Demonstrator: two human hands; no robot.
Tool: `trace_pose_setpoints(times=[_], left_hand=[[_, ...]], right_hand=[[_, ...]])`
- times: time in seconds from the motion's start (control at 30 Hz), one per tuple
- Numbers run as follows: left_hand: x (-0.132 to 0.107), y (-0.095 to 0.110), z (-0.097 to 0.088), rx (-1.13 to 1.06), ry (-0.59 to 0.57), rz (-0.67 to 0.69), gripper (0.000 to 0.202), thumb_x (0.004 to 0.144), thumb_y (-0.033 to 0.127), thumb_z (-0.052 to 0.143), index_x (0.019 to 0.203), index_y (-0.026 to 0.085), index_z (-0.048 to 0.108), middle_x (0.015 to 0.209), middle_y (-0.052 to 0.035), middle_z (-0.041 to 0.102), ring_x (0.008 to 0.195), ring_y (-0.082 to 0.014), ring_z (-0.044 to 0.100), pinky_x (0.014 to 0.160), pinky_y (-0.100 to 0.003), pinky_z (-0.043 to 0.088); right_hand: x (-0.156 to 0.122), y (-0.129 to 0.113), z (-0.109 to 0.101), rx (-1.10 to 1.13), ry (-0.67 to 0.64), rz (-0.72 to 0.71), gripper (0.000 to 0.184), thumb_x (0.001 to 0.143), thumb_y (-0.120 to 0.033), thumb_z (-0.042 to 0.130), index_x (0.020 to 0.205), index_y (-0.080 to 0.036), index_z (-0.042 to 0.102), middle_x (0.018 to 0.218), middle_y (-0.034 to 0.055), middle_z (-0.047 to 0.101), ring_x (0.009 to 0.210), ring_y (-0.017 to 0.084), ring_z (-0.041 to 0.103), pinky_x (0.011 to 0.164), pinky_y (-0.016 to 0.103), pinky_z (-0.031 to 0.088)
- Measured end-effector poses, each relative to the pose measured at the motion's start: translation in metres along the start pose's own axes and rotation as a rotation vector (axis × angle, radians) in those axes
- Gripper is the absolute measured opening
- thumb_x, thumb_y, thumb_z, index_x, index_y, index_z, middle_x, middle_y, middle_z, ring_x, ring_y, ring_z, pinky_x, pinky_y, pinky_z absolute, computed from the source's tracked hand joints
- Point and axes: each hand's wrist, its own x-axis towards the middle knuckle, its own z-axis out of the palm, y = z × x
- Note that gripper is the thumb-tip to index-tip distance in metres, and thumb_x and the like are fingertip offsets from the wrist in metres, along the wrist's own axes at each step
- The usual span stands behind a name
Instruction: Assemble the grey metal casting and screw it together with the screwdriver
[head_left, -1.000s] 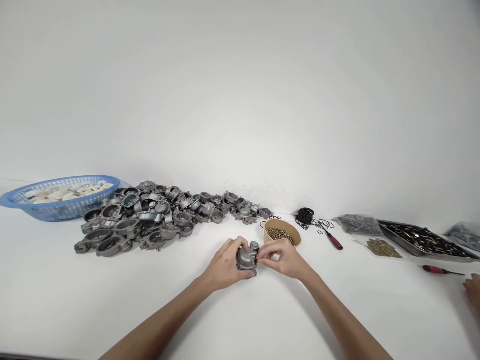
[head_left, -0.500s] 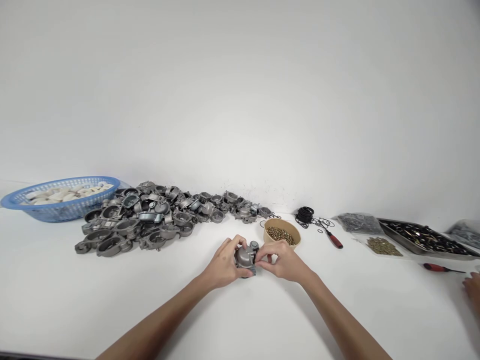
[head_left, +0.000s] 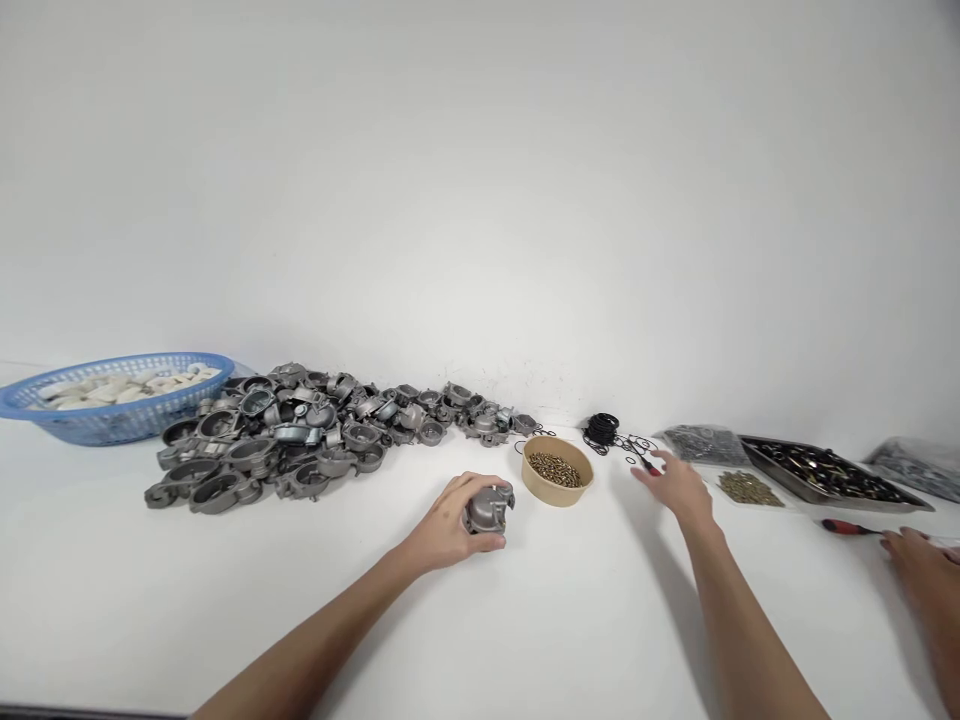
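A worker's left hand (head_left: pixel 448 522) grips a grey metal casting (head_left: pixel 488 508) on the table (head_left: pixel 525 620) while the open right hand (head_left: pixel 673 484) reaches a red-handled screwdriver (head_left: pixel 649 466), likely needing a firm grasp next.

Grey metal casting (head_left: pixel 487 508); tan bowl (head_left: pixel 556 485); blue basket (head_left: pixel 112 412).

No text, label, brand, number or sign can be read anywhere: none on the metal castings (head_left: pixel 300 445), the paper bowl (head_left: pixel 556 485) or the worktop (head_left: pixel 570 620).
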Motion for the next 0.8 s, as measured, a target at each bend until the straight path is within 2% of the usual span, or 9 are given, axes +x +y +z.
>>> trace_pose_setpoints(times=[0.07,0.17,0.27,0.33,0.47,0.53,0.7,0.8], left_hand=[[0.001,-0.008,0.005,-0.149,0.015,-0.103,0.08,0.069,0.038,0.085,0.138,0.031,0.045,0.129,-0.009,0.055,0.104,-0.0238,0.063,0.092,-0.039,0.051],[0.002,-0.017,0.013,-0.297,0.035,-0.202,0.089,0.064,0.038,0.088,0.137,0.029,0.039,0.128,-0.0096,0.057,0.093,-0.0199,0.067,0.082,-0.034,0.054],[0.003,-0.021,0.017,-0.357,0.045,-0.235,0.075,0.063,0.038,0.089,0.124,0.024,0.047,0.114,-0.0088,0.067,0.094,-0.0223,0.068,0.079,-0.034,0.054],[0.003,-0.021,0.019,-0.38,0.048,-0.25,0.067,0.063,0.037,0.089,0.116,0.021,0.051,0.107,-0.0083,0.07,0.095,-0.0234,0.069,0.08,-0.035,0.054],[0.003,-0.023,0.018,-0.352,0.077,-0.269,0.062,0.063,0.035,0.088,0.113,0.021,0.054,0.103,-0.0069,0.072,0.093,-0.0232,0.07,0.08,-0.035,0.054],[0.004,-0.023,0.018,-0.343,0.071,-0.27,0.06,0.063,0.034,0.088,0.111,0.021,0.055,0.101,-0.0059,0.073,0.09,-0.0227,0.07,0.078,-0.034,0.054],[0.006,-0.022,0.016,-0.365,0.047,-0.269,0.058,0.062,0.031,0.088,0.109,0.02,0.056,0.096,-0.0052,0.074,0.087,-0.0216,0.069,0.073,-0.03,0.054],[0.008,-0.022,0.01,-0.294,0.047,-0.296,0.061,0.058,0.031,0.088,0.11,0.018,0.06,0.092,-0.0058,0.073,0.084,-0.0225,0.069,0.067,-0.029,0.054]], right_hand=[[0.005,0.016,0.012,-0.067,-0.069,0.066,0.056,0.073,-0.049,0.069,0.123,-0.024,0.066,0.12,0.0152,0.068,0.107,0.035,0.066,0.083,0.044,0.053],[0.004,0.021,0.024,-0.082,-0.079,0.096,0.04,0.077,-0.039,0.065,0.114,-0.024,0.07,0.119,0.015,0.067,0.107,0.034,0.066,0.083,0.042,0.053],[0.004,0.019,0.027,-0.077,-0.062,0.115,0.036,0.079,-0.037,0.063,0.112,-0.024,0.071,0.116,0.015,0.068,0.107,0.034,0.066,0.085,0.043,0.052],[0.004,0.019,0.027,-0.079,-0.04,0.14,0.038,0.08,-0.04,0.062,0.112,-0.021,0.071,0.117,0.018,0.066,0.106,0.036,0.066,0.085,0.045,0.052],[0.001,0.021,0.028,-0.074,0.029,0.199,0.045,0.083,-0.047,0.058,0.111,-0.015,0.071,0.124,0.0268,0.058,0.112,0.042,0.061,0.088,0.051,0.05],[0.001,0.023,0.028,-0.056,0.067,0.216,0.044,0.084,-0.046,0.056,0.111,-0.014,0.071,0.125,0.0286,0.056,0.118,0.045,0.057,0.089,0.053,0.049],[0.006,0.028,0.023,0.046,0.133,0.201,0.03,0.081,-0.04,0.059,0.096,-0.017,0.072,0.095,0.0213,0.07,0.096,0.039,0.067,0.079,0.048,0.051],[0.01,0.031,0.011,0.12,0.221,0.124,0.029,0.08,-0.041,0.059,0.094,-0.017,0.07,0.091,0.0178,0.073,0.095,0.036,0.066,0.082,0.045,0.049]])
